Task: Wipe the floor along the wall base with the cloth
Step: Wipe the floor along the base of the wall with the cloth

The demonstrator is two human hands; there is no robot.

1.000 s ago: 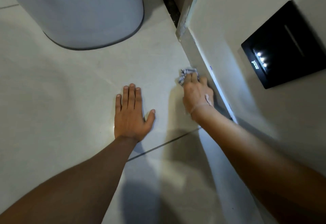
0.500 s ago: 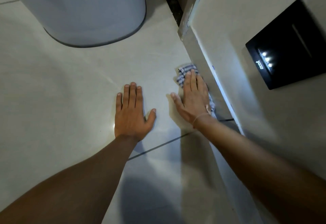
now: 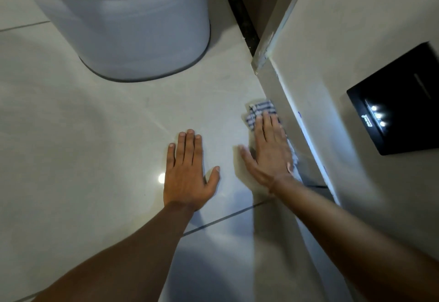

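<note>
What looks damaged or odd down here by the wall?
The wall corner looks chipped, its paint flaking at the edge. Small blue marks dot the skirting just past the cloth. Nothing is spilled.

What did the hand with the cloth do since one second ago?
The right hand went from bunched over the checked cloth to spread flat on it, fingers stretched and thumb out, and slid back a little along the wall base toward the person. More cloth now shows ahead of the fingers. The left hand stayed flat on the floor, and the grey bin did not move.
</note>
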